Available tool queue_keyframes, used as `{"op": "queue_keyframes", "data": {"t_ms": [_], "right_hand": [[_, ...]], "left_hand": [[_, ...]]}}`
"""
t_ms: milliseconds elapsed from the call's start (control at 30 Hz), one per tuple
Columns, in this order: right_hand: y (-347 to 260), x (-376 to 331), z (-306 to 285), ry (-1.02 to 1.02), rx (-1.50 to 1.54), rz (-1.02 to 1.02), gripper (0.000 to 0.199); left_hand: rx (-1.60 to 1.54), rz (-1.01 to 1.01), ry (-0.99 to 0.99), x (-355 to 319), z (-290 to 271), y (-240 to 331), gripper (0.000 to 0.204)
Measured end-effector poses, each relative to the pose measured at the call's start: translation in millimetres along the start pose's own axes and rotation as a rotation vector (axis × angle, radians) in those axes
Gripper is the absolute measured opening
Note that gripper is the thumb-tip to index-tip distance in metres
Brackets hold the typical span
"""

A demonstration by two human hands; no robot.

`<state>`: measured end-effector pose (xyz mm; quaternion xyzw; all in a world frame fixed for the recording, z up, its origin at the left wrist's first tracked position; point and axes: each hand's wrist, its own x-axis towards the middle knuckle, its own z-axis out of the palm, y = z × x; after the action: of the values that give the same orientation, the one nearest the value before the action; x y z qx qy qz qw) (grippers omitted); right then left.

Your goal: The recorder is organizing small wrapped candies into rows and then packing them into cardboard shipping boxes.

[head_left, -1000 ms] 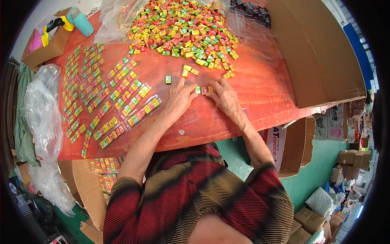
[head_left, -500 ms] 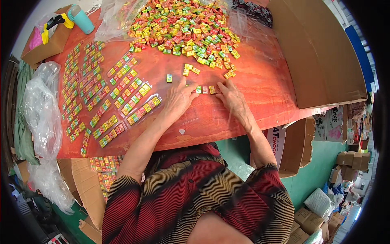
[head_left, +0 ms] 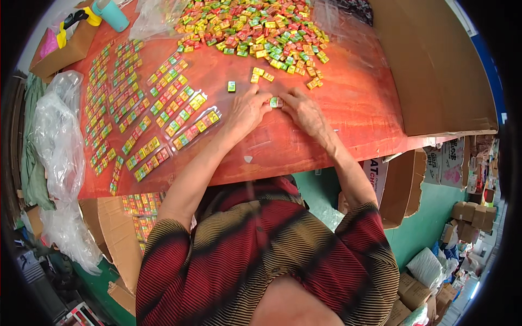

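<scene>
A short row of small wrapped candy blocks in green, red and pale colours (head_left: 277,101) lies on the orange-red tabletop (head_left: 359,108), pinched between the fingertips of both hands. The left hand (head_left: 247,110) rests palm down on the table with its fingers bent and their tips pressed against the left end of the row; the right hand (head_left: 306,111) lies the same way, its fingertips closed on the right end, so the two hands meet over the little blocks. Just beyond the left hand sits a single green wrapped candy (head_left: 231,86), apart from the rest, and beyond that a few loose yellow and orange candies (head_left: 260,74). Farther up the table spreads a large heap of mixed yellow, green, red and orange wrapped candies (head_left: 255,30), lying partly on clear plastic sheeting (head_left: 155,19). To the left of the hands, many finished strips of candies sealed in clear film (head_left: 157,106) are laid out in slanting lines across the table. A brown cardboard wall (head_left: 435,65) stands along the right side, a teal plastic cup (head_left: 111,12) sits at the far left corner, and crumpled clear plastic bags (head_left: 57,141) hang off the left edge.
</scene>
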<state>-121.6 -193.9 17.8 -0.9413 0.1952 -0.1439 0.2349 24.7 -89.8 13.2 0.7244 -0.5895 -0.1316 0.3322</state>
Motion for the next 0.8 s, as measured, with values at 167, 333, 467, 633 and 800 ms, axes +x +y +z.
{"op": "queue_keyframes", "data": {"t_ms": [167,333,467,633,800], "right_hand": [[-25,-4,-9,0.055,0.063,-0.004,0.025],[-61,-25,16,-0.074,0.121,-0.097,0.033],[-60,-35,33,-0.018,-0.077,-0.239,0.038],[-73,-51,31,-0.146,-0.196,-0.196,0.051],[-81,-66,35,-0.201,-0.247,-0.161,0.067]], "left_hand": [[0.098,-0.021,0.079,-17,-20,18,0.024],[0.179,-0.146,0.045,-83,-45,29,0.026],[0.309,-0.029,0.223,-113,-31,17,0.033],[0.484,-0.032,0.144,-132,-24,18,0.044],[0.681,0.030,0.063,-142,-23,18,0.054]]}}
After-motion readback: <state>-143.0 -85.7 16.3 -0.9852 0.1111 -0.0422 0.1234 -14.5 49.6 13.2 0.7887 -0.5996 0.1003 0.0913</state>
